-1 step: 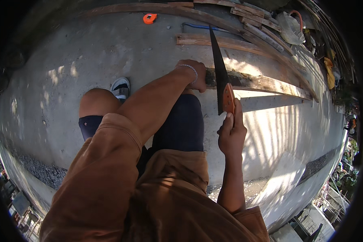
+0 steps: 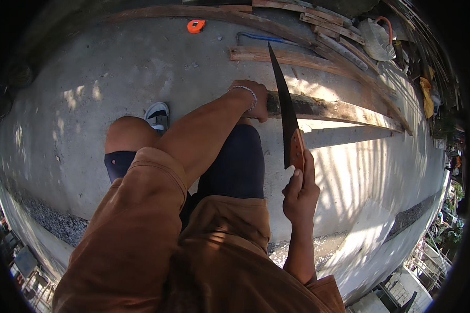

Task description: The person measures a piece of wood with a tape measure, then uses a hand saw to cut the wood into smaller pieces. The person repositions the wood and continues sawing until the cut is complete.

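Observation:
My left hand grips the near end of a weathered, dark-stained plank over my right knee, its fingers curled round the wood. My right hand is closed on the orange-brown wooden handle of a hand saw. The saw's long dark blade lies across the plank just right of my left hand, pointing away from me; whether it is cutting into the wood I cannot tell.
Loose boards lie beyond the plank on the concrete floor, with a blue bar, an orange tape measure and a pale container. My sandalled foot is at left. Clutter lines the right edge.
My right hand and the saw have moved back toward me, down in the picture. My left hand and the plank are nearly where they were.

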